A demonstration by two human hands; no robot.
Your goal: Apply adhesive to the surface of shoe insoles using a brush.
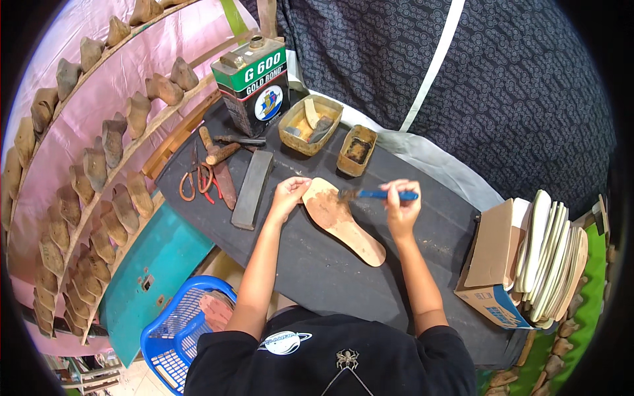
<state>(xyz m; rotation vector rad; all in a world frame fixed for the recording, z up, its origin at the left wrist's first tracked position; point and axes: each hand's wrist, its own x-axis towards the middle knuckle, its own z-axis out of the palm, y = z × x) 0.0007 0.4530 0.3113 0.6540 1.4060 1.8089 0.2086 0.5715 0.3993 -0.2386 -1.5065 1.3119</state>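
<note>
My left hand (289, 195) pinches the upper left edge of a tan shoe insole (345, 223), which lies slanted over the dark tabletop. Its wide end bears a darker, wet-looking brown patch. In my right hand (402, 204) is a brush with a blue handle (373, 195); its bristle end touches or hovers just over that patch, I cannot tell which. Beyond the insole stands a small yellowish tub (357, 151) with dark brown residue inside. Left of it, a larger tub (311, 124) holds a few small pieces.
A rectangular can (251, 87) stands at the back left. Nearer are a grey block (252, 190), a hammer (218, 148) and scissors (195, 177). An open cardboard box (492, 264) of stacked insoles (545, 247) sits at right. A blue basket (188, 330) and racks of shoe lasts (113, 142) flank the table's left.
</note>
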